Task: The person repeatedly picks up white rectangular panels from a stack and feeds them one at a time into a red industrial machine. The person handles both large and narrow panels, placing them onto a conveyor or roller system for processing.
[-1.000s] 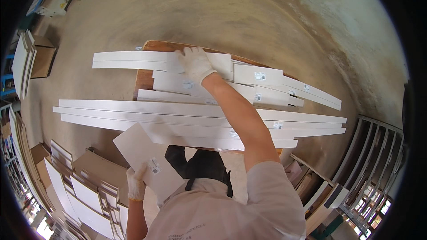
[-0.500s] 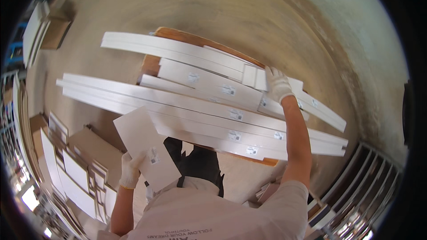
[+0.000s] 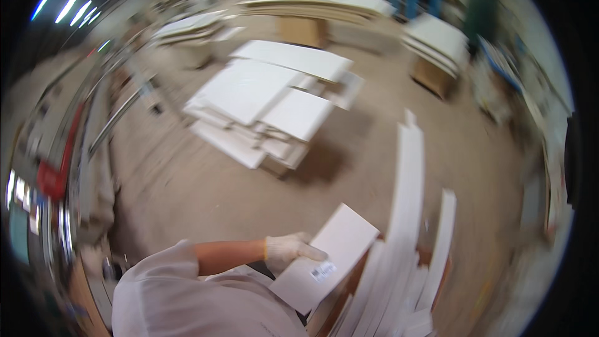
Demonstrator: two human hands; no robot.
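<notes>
My left hand, in a white knit glove, grips a short white rectangular panel near its edge, thumb lying on the face. The panel is tilted, and a small printed label shows beside the thumb. Just right of the panel lie long narrow white boards, running away from me and bending with the lens. Another white strip lies to their right, with brown wood under it. My right hand is not in this view.
Ahead on the floor stands a stack of white panels with uneven, overhanging edges. Farther off are a long stack of boards and a smaller stack on a brown box. Rails and a red machine part stand at the left.
My view has swung left and up, from the long boards to the workshop floor. The panel is still in my left hand; my right hand, previously on the boards, has left view.
</notes>
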